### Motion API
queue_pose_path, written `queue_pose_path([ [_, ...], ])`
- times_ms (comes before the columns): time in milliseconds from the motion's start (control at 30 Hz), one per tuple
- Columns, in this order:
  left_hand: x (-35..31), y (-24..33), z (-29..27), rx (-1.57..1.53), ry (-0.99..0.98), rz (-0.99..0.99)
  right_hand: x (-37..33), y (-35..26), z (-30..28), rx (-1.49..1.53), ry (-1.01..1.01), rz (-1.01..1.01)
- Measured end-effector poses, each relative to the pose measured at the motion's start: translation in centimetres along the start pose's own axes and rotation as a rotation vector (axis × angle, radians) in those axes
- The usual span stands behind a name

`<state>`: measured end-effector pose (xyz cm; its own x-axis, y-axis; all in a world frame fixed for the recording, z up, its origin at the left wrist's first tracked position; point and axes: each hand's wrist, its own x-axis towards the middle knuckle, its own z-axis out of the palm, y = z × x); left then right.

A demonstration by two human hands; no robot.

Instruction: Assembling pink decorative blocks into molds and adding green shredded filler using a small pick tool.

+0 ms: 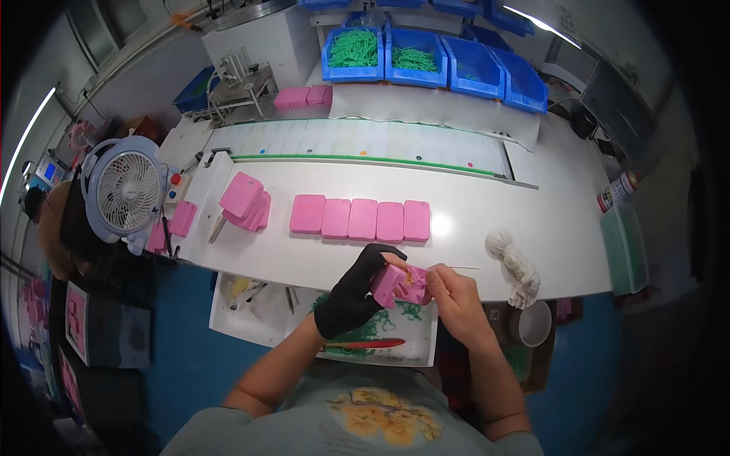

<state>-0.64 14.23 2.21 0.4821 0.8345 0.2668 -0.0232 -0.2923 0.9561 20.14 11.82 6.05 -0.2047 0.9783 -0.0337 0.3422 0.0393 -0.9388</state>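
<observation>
Above the open drawer, near the table's front edge, my left hand (351,292), in a black glove with bare fingertips, is closed around a pink rounded block (388,284). The block looks split, with uneven folds and a small yellowish spot at its right side. My bare right hand (455,298) is closed at that side, thumb and fingers pinched together. A thin straight rod (465,267) sticks out rightward from these fingers; its other end is hidden. Beyond my hands, several similar pink blocks (363,220) lie in a row on the white table (319,262).
Stacked pink blocks (243,199) stand at the left. The drawer (262,318) holds green scraps and a red-handled tool (369,343). White cloth (514,266) lies on the right, above a white cup (532,325). Behind are a conveyor (357,144), blue bins (475,67) and, left, a fan (124,192).
</observation>
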Motion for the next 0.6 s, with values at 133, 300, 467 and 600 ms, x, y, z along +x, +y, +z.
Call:
queue_pose_path([
  [133, -0.3, 0.7, 2.0, -0.096, 0.241, -0.036, 0.0, 0.7, 3.1, 0.021, 0.185, -0.226],
  [300, -0.4, 0.3, 1.9, -0.422, 0.319, -0.307, -0.4, 1.1, 5.1, -0.159, 0.321, -0.459],
  [467, -0.3, -0.5, 2.5, -0.428, 0.360, -0.261, -1.1, 2.5, 6.5, 0.650, 0.244, 0.082],
  [600, -0.1, -0.6, 2.8, -0.196, 0.433, -0.123, -0.9, 1.4, 6.6, 0.217, 0.321, -0.089],
])
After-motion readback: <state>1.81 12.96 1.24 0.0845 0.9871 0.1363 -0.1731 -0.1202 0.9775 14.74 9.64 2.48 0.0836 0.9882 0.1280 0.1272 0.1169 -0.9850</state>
